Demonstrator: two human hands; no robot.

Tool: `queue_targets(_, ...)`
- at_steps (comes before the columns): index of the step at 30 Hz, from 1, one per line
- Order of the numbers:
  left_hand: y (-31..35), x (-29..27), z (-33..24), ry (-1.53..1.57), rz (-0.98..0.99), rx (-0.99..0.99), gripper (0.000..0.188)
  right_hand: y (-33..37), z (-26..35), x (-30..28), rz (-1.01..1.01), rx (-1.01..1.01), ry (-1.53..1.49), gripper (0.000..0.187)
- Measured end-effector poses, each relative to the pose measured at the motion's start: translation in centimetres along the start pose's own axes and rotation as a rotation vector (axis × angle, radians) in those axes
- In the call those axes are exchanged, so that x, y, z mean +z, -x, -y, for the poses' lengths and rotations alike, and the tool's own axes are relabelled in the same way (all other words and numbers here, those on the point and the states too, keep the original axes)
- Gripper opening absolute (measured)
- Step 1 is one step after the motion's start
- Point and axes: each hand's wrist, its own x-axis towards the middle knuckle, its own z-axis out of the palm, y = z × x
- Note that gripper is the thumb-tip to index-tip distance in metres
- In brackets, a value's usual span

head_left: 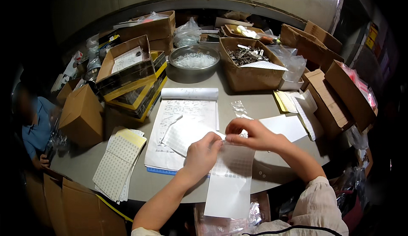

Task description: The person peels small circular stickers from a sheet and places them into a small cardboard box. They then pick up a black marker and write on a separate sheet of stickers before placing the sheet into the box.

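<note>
Near the table's front edge my left hand (203, 153) pinches the top of a white sheet of round stickers (229, 180), which hangs over the edge. Close beside it, my right hand (250, 133) has its fingers closed at the sheet's upper end; a bit of white shows there, too small to name. Another pale sheet (187, 136) with faint round marks lies behind my left hand, on a notepad (157, 151) with handwriting. Beyond my right hand is a small clear bag (239, 107) with little pieces inside. A few small pale rings (261, 174) lie by the sheet.
A metal bowl (193, 61) of small clear pieces and a cardboard box (250, 72) of dark metal parts stand behind. Stacked sticker sheets (119, 157) lie left, blank paper (284, 126) right. Boxes crowd both sides. A person in blue (38, 125) is at far left.
</note>
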Motion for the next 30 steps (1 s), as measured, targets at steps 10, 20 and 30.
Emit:
queue_targets(10,-0.1,0.4,0.6,0.062,-0.01,0.009,0.024,1.2,1.0,2.2,-0.101,-0.075,0.182,0.022)
queue_targets(20,-0.2,0.9,0.9,0.172,-0.003,-0.051,0.024,1.6,1.0,2.7,-0.217,-0.223,0.242,0.019)
queue_targets(30,-0.2,1.0,1.3,0.116,0.042,0.009,0.021,-1.1,-4.3,-5.4,0.097,0.183,0.272,0.024)
